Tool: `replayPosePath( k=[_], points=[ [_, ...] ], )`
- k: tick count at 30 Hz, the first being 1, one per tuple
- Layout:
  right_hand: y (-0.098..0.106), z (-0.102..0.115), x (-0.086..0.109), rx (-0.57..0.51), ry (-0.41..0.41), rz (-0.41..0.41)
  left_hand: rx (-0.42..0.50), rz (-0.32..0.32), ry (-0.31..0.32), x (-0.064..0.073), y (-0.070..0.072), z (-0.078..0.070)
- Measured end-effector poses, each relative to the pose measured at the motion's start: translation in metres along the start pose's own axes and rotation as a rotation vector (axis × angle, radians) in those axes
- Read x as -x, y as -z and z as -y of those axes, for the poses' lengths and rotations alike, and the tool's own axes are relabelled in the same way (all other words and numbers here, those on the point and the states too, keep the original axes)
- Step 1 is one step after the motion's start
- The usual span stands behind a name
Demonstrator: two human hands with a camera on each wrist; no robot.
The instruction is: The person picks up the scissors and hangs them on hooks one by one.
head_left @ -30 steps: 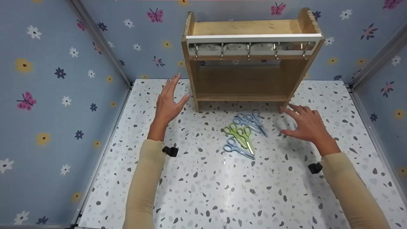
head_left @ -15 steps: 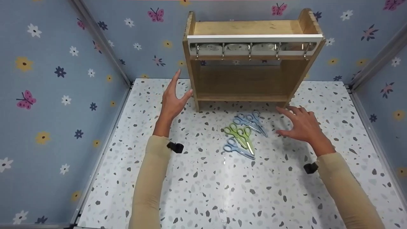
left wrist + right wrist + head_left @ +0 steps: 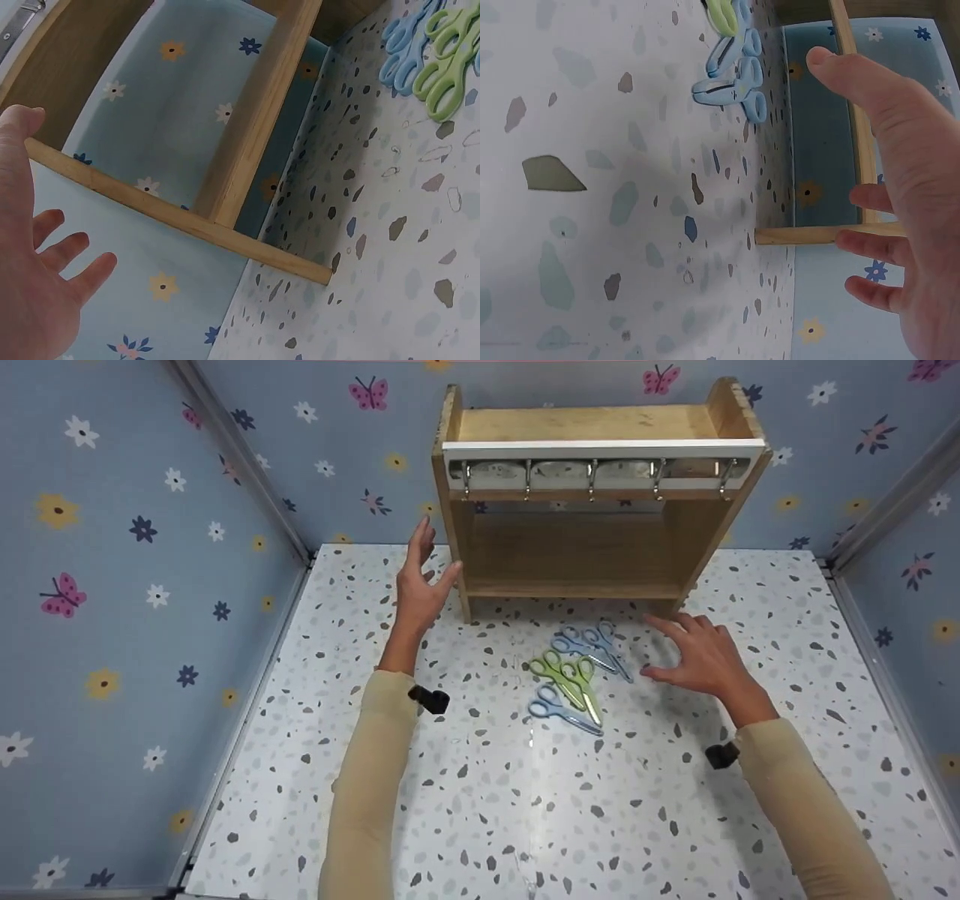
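Note:
A wooden shelf rack [image 3: 570,547] with a row of metal hooks stands against the back wall. My left hand [image 3: 420,596] is raised at its left side, fingers apart, the thumb overlapping the side panel's edge. In the left wrist view, nothing lies in that hand [image 3: 34,285] beside the rack's side panel [image 3: 187,221]. My right hand [image 3: 701,660] hovers bare, fingers spread, in front of the rack's right leg. Between the hands lie green scissors [image 3: 574,681] and blue scissors [image 3: 562,711], several pairs overlapping. Blue scissors [image 3: 742,86] also show beyond the right hand [image 3: 922,187].
The speckled white tabletop [image 3: 480,802] carries the rack and scissors. Blue walls patterned with flowers and butterflies [image 3: 135,645] close in the left, back and right. A small black device [image 3: 431,700] is strapped to the left wrist, another [image 3: 722,755] to the right.
My left hand has shifted right and slightly away from me, closer to the rack. My right hand has drifted left toward the scissors. Rack and scissors stay in place.

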State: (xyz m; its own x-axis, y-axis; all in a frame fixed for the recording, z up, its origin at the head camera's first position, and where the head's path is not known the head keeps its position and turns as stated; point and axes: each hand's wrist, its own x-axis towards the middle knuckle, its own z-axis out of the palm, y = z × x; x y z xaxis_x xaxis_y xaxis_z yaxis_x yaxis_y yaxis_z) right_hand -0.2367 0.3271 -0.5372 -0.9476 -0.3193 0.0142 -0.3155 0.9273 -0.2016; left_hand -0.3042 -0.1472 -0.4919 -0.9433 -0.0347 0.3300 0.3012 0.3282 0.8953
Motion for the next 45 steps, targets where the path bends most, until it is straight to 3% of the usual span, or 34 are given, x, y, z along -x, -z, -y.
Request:
replayPosePath(
  k=[8,16,25,45],
  points=[
    [-0.008,0.008,-0.007,-0.018,-0.012,0.006,0.111,-0.026,0.036,-0.003,-0.005,-0.004],
    [-0.018,0.009,-0.008,-0.019,-0.002,-0.035,0.093,-0.038,0.057,-0.01,-0.012,0.002],
    [-0.027,0.008,-0.01,-0.05,-0.023,0.004,0.112,-0.026,0.042,-0.015,-0.02,0.003],
    [-0.047,0.007,-0.014,-0.092,-0.057,0.014,0.082,-0.001,0.107,-0.02,-0.024,0.005]
  ],
)
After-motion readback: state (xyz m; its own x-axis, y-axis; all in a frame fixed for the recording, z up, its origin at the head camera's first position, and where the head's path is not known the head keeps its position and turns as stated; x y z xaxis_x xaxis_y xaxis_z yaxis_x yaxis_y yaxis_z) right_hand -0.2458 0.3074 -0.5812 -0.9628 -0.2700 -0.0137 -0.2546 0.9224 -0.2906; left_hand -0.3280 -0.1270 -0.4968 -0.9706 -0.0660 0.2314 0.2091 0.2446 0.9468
